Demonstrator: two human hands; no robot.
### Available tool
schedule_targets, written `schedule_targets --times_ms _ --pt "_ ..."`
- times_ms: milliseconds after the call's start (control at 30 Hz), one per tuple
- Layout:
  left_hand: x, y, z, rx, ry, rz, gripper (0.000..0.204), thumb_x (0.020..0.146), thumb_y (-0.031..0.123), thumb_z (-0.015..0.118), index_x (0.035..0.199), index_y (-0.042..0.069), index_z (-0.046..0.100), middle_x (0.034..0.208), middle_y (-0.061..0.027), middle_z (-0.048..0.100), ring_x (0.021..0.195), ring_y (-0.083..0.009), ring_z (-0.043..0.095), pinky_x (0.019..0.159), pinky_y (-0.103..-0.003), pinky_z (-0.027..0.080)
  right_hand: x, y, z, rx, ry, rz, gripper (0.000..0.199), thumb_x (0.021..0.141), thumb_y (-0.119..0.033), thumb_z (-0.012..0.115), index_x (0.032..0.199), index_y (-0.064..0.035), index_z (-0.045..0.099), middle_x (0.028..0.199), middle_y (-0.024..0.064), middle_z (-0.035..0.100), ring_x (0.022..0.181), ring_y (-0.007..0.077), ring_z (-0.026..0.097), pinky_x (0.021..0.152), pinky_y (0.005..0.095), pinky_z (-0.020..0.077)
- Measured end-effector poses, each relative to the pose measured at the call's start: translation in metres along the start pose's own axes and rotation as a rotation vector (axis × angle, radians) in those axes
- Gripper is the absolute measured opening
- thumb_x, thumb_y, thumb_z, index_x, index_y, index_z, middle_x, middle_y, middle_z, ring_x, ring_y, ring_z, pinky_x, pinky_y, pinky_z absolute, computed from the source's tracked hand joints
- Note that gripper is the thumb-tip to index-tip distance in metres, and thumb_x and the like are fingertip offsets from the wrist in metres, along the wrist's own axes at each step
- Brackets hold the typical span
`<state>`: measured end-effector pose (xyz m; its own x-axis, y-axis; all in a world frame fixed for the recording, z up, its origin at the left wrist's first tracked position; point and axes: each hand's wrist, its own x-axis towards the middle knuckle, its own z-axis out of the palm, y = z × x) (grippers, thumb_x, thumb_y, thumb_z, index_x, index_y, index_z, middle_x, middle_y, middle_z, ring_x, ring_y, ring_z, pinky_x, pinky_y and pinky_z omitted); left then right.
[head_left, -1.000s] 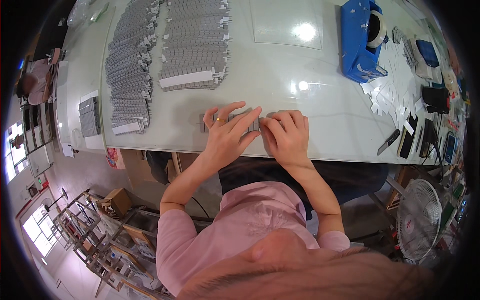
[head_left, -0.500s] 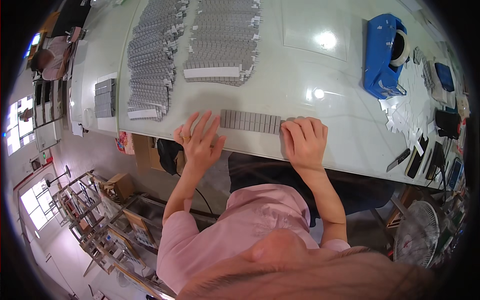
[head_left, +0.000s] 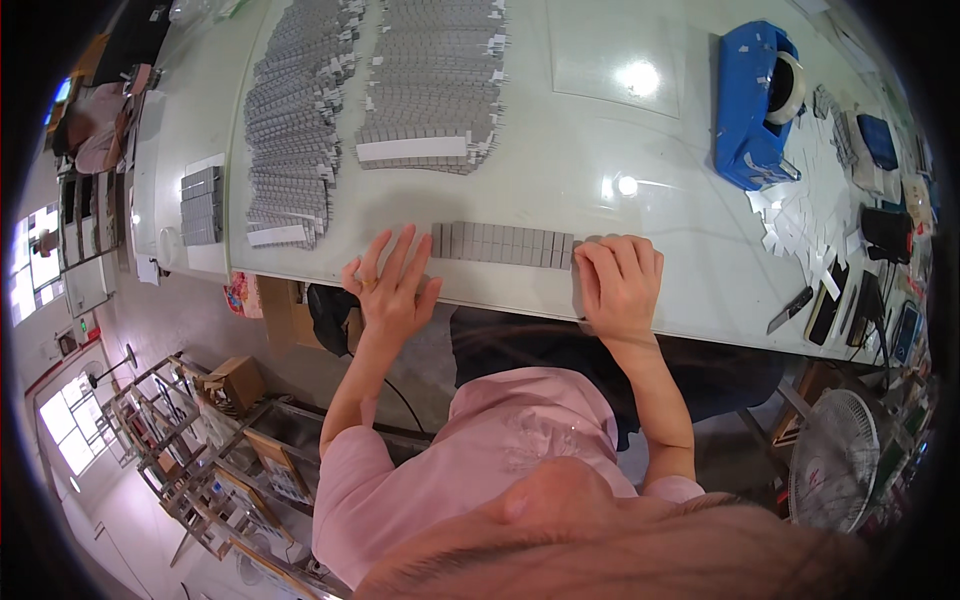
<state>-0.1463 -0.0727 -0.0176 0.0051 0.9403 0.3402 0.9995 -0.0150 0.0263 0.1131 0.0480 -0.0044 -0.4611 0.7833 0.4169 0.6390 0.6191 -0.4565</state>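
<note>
Presently, the left hand (head_left: 394, 288) is open, fingers spread, at the left end of a row of grey blocks (head_left: 505, 244) on the table (head_left: 560, 190). The right hand (head_left: 622, 280), fingers bent, meets the right end; grip cannot be confirmed. Step in hand: apparently straightening. Next move likely calls for even end pressure. Beyond: stacked strips (head_left: 430, 105), tape dispenser (head_left: 742, 115).

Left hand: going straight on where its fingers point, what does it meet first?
The left hand would likely first meet the near end of the long grey stack closer to the blue tape dispenser, though the hand's height is unclear.
</note>
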Motion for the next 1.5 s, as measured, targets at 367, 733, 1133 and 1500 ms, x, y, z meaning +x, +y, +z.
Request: schedule_targets --times_ms 367,733,1133,1500 --pt "-0.005 -0.003 0.008 0.077 0.007 0.026 0.042 0.098 0.038 0.040 0.124 0.014 0.063 0.136 -0.0057 0.053 0.124 -0.0253 0.047 0.098 -0.043 0.026 -0.035 0.056 -0.065 -0.154 -0.048 0.085 0.016 0.075 -0.007 0.070 0.088 -0.0119 0.063 0.087 0.0008 0.058 0.084 0.0223 0.054 0.073 0.0361 0.0375" --pt "0.001 0.041 0.002 0.016 0.211 0.067 0.042 0.096 0.036 0.040 0.123 0.013 0.064 0.137 -0.0115 0.049 0.122 -0.0374 0.038 0.098 -0.049 0.027 -0.042 0.129 -0.120 -0.411 0.079 0.270 0.047 0.077 -0.026 0.072 0.121 -0.0104 0.061 0.113 0.0104 0.057 0.103 0.0336 0.050 0.087 0.0430 0.0393" --pt "0.040 0.118 0.009 -0.228 -0.009 0.180 0.046 0.079 0.036 0.066 0.123 0.021 0.062 0.137 -0.0024 0.052 0.126 -0.0243 0.038 0.096 -0.041 0.025 -0.129 0.077 -0.112 -0.455 -0.073 -0.024 0.033 0.076 -0.015 0.073 0.107 -0.0051 0.067 0.105 0.0067 0.067 0.086 0.0209 0.062 0.071 0.0338 0.0465" --pt "0.048 0.111 0.010 -0.173 -0.025 0.186 0.041 0.080 0.039 0.067 0.118 0.025 0.062 0.140 -0.0006 0.050 0.129 -0.0217 0.035 0.095 -0.042 0.022 -0.082 0.075 -0.117 0.825 0.394 0.823 0.009 0.094 -0.002 0.053 0.102 -0.0007 0.057 0.075 0.0053 0.058 0.059 0.0102 0.056 0.053 0.0210 0.0431"
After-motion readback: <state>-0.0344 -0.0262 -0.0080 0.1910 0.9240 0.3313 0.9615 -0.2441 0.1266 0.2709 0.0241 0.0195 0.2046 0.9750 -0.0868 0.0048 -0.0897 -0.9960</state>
